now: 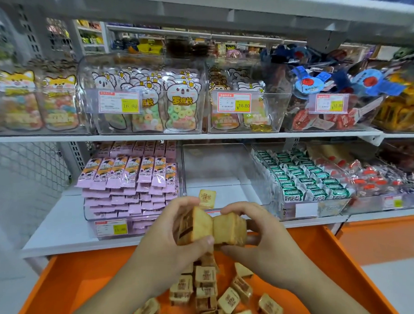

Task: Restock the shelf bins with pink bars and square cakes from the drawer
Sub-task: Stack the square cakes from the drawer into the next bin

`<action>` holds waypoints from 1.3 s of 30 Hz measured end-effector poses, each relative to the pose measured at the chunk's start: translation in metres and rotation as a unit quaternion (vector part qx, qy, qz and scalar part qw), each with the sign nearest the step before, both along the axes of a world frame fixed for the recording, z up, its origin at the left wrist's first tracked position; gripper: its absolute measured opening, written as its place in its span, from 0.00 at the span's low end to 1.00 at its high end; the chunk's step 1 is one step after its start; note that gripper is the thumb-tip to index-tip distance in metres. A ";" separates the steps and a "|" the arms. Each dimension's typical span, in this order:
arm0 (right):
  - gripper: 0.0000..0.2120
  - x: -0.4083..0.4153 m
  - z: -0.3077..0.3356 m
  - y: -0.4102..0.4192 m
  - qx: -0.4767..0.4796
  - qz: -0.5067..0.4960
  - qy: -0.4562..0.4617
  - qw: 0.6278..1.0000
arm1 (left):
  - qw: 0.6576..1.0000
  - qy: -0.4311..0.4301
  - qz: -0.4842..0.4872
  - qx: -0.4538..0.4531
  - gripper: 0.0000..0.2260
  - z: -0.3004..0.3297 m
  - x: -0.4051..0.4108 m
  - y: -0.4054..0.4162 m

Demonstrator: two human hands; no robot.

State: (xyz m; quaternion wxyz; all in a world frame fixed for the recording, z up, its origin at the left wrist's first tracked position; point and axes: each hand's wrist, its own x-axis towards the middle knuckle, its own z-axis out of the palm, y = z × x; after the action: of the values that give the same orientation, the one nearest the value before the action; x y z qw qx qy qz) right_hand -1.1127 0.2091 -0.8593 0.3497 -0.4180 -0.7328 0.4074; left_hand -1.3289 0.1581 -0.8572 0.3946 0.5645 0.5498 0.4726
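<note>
My left hand (167,231) and my right hand (262,234) together grip a stack of wrapped square cakes (210,227) above the open orange drawer (83,278). Several more square cakes (206,293) lie loose in the drawer below my hands. Just behind the stack stands a clear bin (225,170) on the lower shelf, holding one square cake (207,198) near its front. To its left, a clear bin is packed high with pink bars (131,180).
Right of the near-empty bin, bins hold green-wrapped snacks (303,177) and red-wrapped ones (371,177). The upper shelf (177,135) carries clear bins of gummy bags with price tags. White shelf surface shows at the left (62,223).
</note>
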 end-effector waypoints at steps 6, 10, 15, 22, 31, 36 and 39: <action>0.27 -0.002 -0.004 -0.002 -0.005 -0.052 -0.051 0.997 | 0.976 -0.180 0.066 -0.106 0.23 -0.009 -0.005 0.014; 0.26 -0.009 -0.006 -0.002 0.005 -0.091 -0.057 0.994 | 0.944 -0.284 0.040 -0.161 0.19 -0.005 -0.004 0.014; 0.27 -0.016 0.000 -0.003 0.000 -0.082 -0.012 0.997 | 0.925 -0.334 0.030 -0.181 0.21 -0.004 0.002 0.010; 0.26 -0.021 -0.006 -0.003 -0.013 0.012 -0.046 0.999 | 0.927 -0.316 0.073 -0.188 0.23 -0.009 0.000 0.012; 0.43 -0.014 0.002 0.001 0.092 0.031 -0.156 0.983 | 0.943 -0.257 0.058 -0.201 0.19 -0.009 0.004 0.013; 0.52 -0.014 -0.001 0.011 0.127 0.107 -0.190 0.968 | 0.951 -0.223 0.044 -0.209 0.20 -0.009 0.013 0.017; 0.51 -0.016 -0.003 0.016 0.161 0.125 -0.216 0.955 | 0.953 -0.213 0.021 -0.215 0.19 -0.006 0.019 0.017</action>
State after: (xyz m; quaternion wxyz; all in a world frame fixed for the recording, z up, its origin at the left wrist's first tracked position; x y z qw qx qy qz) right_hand -1.1284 0.2255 -0.8624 0.1923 -0.3387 -0.8933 0.2244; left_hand -1.3102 0.1752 -0.8635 0.6043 0.3407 0.5533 0.4611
